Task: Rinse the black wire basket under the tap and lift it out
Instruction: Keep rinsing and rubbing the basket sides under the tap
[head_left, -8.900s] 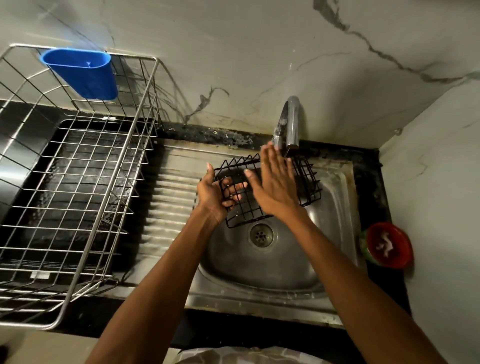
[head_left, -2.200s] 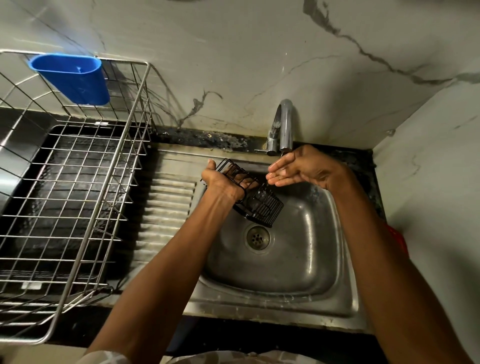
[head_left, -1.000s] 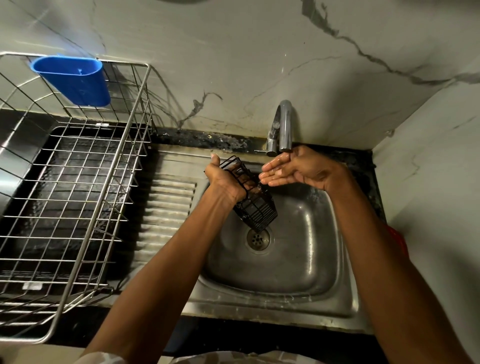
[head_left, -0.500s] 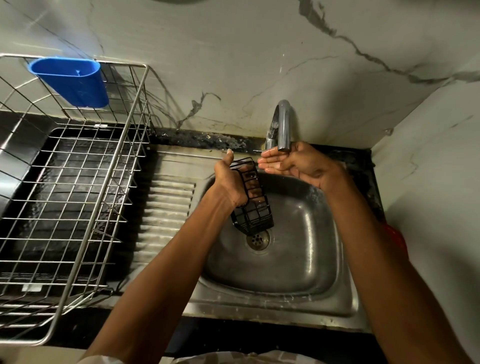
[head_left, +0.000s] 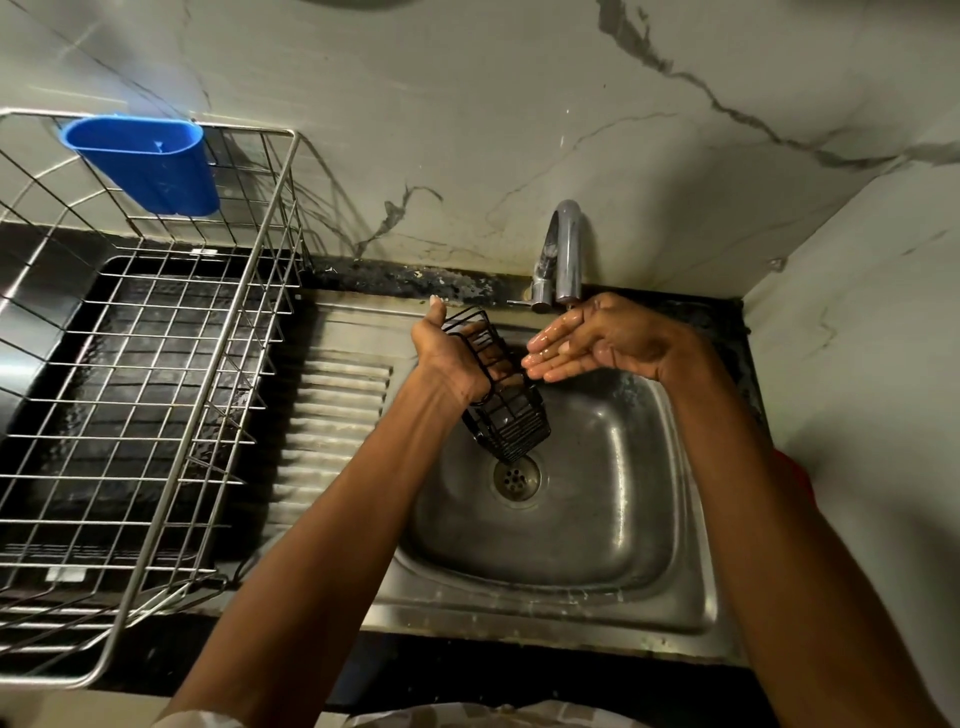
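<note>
One black wire basket (head_left: 506, 410) is gripped, tilted, by the left hand (head_left: 449, 353) mid-frame over the steel sink (head_left: 597, 519); right hand (head_left: 597, 343) is held flat-fingered beneath the chrome tap (head_left: 563, 254).

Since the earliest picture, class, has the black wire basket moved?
Yes. The black wire basket has swung from lying wide under the tap to hanging end-down toward the drain, left of the spout.

Black wire basket (head_left: 501, 400): small rectangular grid basket, tilted steeply on end, its lower end just above the drain of the steel sink (head_left: 649, 525), near the sink's rear left corner. Tap (head_left: 563, 254): curved chrome spout at the sink's rear edge.
</note>
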